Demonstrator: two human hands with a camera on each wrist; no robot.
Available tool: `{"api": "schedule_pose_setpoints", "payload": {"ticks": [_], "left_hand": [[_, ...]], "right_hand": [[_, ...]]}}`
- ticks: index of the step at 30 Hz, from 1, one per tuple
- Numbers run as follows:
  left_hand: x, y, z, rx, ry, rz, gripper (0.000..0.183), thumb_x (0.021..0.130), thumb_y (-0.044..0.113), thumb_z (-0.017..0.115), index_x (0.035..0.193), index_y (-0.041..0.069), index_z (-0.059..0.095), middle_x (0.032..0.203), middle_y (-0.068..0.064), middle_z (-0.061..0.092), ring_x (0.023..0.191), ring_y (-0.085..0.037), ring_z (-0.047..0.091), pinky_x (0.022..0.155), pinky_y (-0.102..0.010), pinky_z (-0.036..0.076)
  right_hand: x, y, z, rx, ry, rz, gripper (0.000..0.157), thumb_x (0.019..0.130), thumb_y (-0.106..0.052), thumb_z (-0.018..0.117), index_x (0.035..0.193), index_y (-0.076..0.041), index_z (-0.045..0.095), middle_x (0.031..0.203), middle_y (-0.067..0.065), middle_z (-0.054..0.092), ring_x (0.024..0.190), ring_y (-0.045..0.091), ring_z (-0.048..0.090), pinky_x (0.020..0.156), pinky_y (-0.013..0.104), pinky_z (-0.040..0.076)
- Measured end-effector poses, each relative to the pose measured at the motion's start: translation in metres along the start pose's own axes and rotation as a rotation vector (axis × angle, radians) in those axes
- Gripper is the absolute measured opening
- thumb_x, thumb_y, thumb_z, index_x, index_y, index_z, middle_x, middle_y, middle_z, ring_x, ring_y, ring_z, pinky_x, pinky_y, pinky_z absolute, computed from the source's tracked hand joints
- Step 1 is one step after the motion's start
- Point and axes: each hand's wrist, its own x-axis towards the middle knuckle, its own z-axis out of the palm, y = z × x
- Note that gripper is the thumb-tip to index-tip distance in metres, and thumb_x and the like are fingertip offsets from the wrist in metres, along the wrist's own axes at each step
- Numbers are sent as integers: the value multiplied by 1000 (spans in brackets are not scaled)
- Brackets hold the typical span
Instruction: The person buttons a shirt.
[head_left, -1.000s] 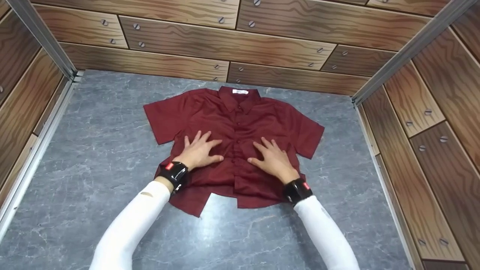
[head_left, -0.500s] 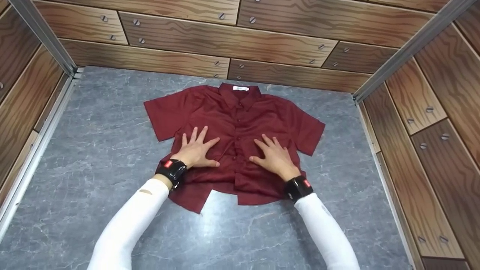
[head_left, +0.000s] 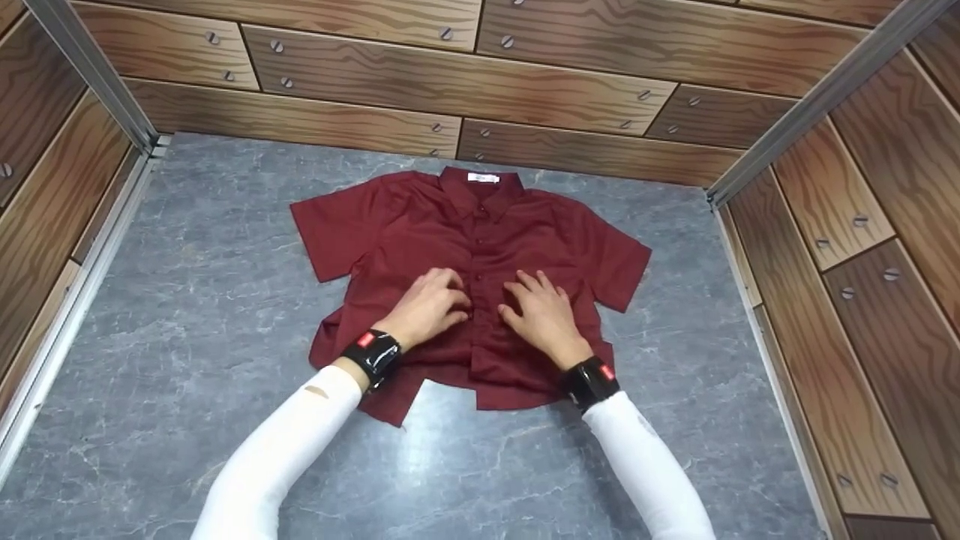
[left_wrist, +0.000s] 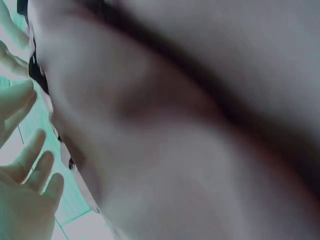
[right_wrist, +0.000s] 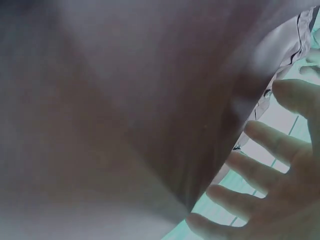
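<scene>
A dark red short-sleeved button-up shirt lies spread face up on the grey marbled surface, collar away from me. On its left half, close to the button strip, my left hand has its fingers loosely bent. My right hand is over the right half, fingers spread and slightly bent, tips at the fabric. In the right wrist view, the right fingers are spread along the shirt, none curled round cloth. Blurred shirt fabric fills most of the left wrist view, with fingertips at its left edge.
Wood-patterned panels stand behind the shirt, and another panel wall rises on the right. Metal rails run along the side edges. The shirt's lower left hem is uneven and a side fold shows near the left forearm.
My left hand has moved right toward the button strip, its spread fingers drawing together and bending. The right hand stays nearly in place, with its fingers slightly more bent. The shirt lies nearly unchanged.
</scene>
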Motion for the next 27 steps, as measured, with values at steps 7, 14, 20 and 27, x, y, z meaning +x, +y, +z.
{"api": "schedule_pose_setpoints", "payload": {"ticks": [7,14,20,27], "left_hand": [[-2,4,9,36,-51,-33,19,82,25,76,100,17,77,107,-4,60,101,-25,53,81,-41,44],[-1,7,15,26,-10,-49,10,81,23,75,90,18,76,102,-1,59,96,-22,52,78,-37,44],[0,11,13,-71,-24,-120,7,83,20,72,85,14,74,94,-5,59,90,-25,52,80,-38,44],[6,14,0,-271,-55,-268,5,83,18,71,84,14,74,83,-3,56,85,-23,51,79,-37,40]], "right_hand": [[-2,-4,2,-4,61,-7,41,93,-39,57,126,-16,63,141,10,53,133,35,45,98,58,41],[-3,-4,2,6,119,20,36,92,-37,58,120,-16,67,134,8,59,122,32,54,91,55,44],[-3,-6,-2,64,193,36,27,91,-33,62,111,-17,70,114,5,68,101,31,57,79,48,43],[-7,-16,-7,229,192,-76,14,90,-28,66,100,-21,72,98,-1,71,91,26,59,80,45,44]]}}
